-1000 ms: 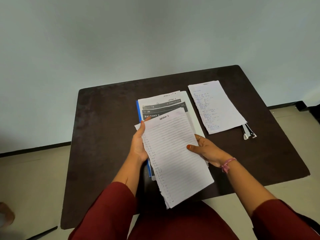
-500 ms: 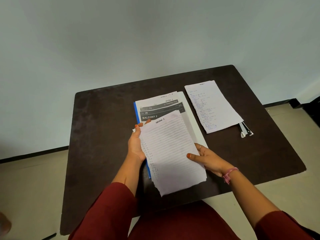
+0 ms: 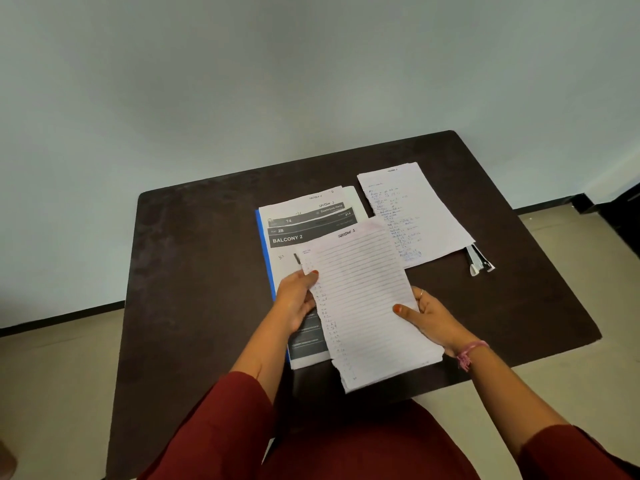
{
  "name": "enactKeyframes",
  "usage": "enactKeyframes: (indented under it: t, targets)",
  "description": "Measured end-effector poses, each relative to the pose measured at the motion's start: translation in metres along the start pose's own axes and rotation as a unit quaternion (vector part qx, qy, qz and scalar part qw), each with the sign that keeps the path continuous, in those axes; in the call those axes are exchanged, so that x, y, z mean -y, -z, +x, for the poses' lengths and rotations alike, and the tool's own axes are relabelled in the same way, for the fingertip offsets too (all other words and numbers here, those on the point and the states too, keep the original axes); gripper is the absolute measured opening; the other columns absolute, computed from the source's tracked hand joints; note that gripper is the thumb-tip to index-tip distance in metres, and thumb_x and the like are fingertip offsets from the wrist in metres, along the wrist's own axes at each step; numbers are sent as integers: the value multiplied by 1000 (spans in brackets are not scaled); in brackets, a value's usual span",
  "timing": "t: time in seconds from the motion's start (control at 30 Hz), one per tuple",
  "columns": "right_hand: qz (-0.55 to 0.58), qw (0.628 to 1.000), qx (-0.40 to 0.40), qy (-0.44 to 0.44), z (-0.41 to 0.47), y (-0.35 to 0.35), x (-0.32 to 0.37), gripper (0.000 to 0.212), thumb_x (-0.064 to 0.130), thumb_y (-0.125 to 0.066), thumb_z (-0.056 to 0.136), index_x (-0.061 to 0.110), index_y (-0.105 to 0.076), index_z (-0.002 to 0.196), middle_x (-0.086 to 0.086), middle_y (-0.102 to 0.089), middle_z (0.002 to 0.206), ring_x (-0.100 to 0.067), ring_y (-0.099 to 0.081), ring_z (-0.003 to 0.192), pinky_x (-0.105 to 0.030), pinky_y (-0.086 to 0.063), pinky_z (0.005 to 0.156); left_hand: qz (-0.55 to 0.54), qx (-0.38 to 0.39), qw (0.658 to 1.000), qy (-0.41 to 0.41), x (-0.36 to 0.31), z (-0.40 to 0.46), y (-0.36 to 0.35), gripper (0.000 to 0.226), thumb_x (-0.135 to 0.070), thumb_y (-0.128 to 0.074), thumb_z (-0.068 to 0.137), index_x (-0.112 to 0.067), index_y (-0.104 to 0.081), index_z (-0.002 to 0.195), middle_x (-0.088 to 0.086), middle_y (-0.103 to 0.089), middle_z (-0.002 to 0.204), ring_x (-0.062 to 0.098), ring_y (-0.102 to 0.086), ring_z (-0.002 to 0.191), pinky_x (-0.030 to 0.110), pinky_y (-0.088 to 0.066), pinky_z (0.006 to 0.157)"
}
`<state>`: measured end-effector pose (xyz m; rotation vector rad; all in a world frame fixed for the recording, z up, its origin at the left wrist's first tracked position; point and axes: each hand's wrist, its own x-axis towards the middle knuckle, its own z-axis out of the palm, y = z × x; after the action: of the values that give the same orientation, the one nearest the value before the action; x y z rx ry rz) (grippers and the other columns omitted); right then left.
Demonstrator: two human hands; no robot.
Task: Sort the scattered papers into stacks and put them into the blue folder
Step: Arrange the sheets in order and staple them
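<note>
Both hands hold one lined sheet point(image 3: 363, 299) low over the near middle of the table point(image 3: 194, 271). The left hand point(image 3: 296, 304) pinches the sheet's left edge, thumb on top near the upper corner, the other fingers hidden beneath. The right hand point(image 3: 431, 315) grips the right edge, thumb laid flat on the page, fingers curled behind. A two-sided hold of this kind keeps a thin sheet flat and allows its edges to be squared to what lies under it.

Under the sheet lies a printed stack point(image 3: 304, 223), its top page showing dark bands and the words "BALCONY 2". The stack rests on the blue folder point(image 3: 264, 244), of which only a narrow strip shows along the left side; the folder appears to lie open as the collecting base. The lined sheet is headed "Section 1", and a like heading shows on the stack's far edge, so the sheet is probably being matched to that pile. It sits skewed, its near end hanging past the stack toward the person.

To the far right, apart from the folder, a handwritten sheet point(image 3: 412, 213) lies flat, most likely a second category kept separate. Two pens point(image 3: 479, 261) poke out from beneath its near right corner.

Judgement: sorting is well along. The held sheet needs turning and lowering onto the stack; the right-hand sheet is yet to be filed.
</note>
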<state>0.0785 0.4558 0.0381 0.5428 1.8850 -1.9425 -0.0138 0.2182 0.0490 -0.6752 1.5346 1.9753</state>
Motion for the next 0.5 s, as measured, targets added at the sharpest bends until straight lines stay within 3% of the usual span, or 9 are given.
enactKeyframes:
  t: [0.07, 0.2, 0.3, 0.37, 0.43, 0.5]
  targets:
    - [2, 1000, -5, -5, 1, 7, -3, 23, 8, -58, 92, 22, -56, 111, -3, -66, 116, -15, -66, 102, -26, -57, 81, 4, -3, 1000, 6, 6, 1, -10, 15, -4, -51, 97, -11, -63, 102, 2, -70, 92, 16, -65, 84, 34, -54, 85]
    - [-55, 998, 5, -8, 6, 21, -4, 27, 13, -58, 94, 23, -52, 118, -1, -63, 122, -15, -61, 112, -35, -51, 96, 17, -44, 999, -10, 12, 4, -32, 18, -1, -47, 98, -12, -62, 97, 2, -69, 92, 14, -64, 81, 26, -55, 69]
    - [-106, 994, 5, -5, 12, 29, -5, 26, 15, -58, 94, 24, -50, 117, -2, -62, 122, -14, -61, 110, -34, -51, 96, 41, -84, 995, -28, 19, 12, -40, 19, -3, -47, 98, -10, -62, 106, 8, -68, 108, 23, -65, 97, 40, -54, 88]
    - [-129, 991, 5, -17, 16, 34, -2, 26, 15, -58, 94, 19, -49, 118, 0, -66, 111, -12, -65, 100, -31, -54, 88, 69, -112, 990, -39, 23, 18, -45, 18, -4, -47, 98, -9, -62, 107, 7, -66, 111, 25, -64, 101, 39, -53, 90]
    - [-215, 976, -6, -13, 20, 42, 2, 27, 17, -60, 93, 18, -50, 118, 4, -67, 88, -9, -65, 87, -25, -52, 79, 110, -142, 982, -54, 25, 22, -47, 16, -6, -47, 97, -10, -62, 103, 6, -66, 109, 22, -64, 95, 32, -52, 80]
    - [-279, 957, -76, 7, 25, 59, 6, 24, 18, -62, 91, 15, -57, 115, 1, -64, 73, -13, -66, 78, -28, -52, 79, 147, -167, 972, -71, 27, 25, -49, 14, -6, -48, 97, -10, -61, 100, 4, -66, 106, 17, -62, 86, 28, -49, 74]
